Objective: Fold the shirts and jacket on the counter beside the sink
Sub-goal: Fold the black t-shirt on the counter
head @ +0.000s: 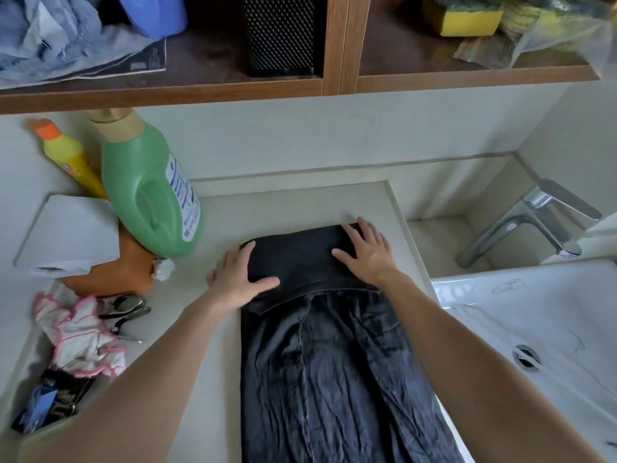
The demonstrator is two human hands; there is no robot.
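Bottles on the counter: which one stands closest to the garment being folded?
The large green bottle with the tan cap, just left of the dark garment; the slim yellow bottle with the orange cap stands farther left.

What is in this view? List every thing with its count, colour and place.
garment: 1, dark grey, on counter, far end folded over
counter: 1, off-white, left of sink
green bottle: 1, green, tan cap, counter's back left
yellow bottle: 1, yellow, orange cap, left of green bottle
scissors: 1, dark, counter's left
cloth: 1, white, pink-edged, near scissors
sink: 1, white, right
tap: 1, chrome, behind sink
sponge: 1, yellow, shelf above right
mesh box: 1, black, shelf above
left hand: 1, flat on fold's left edge
right hand: 1, flat on fold's right side
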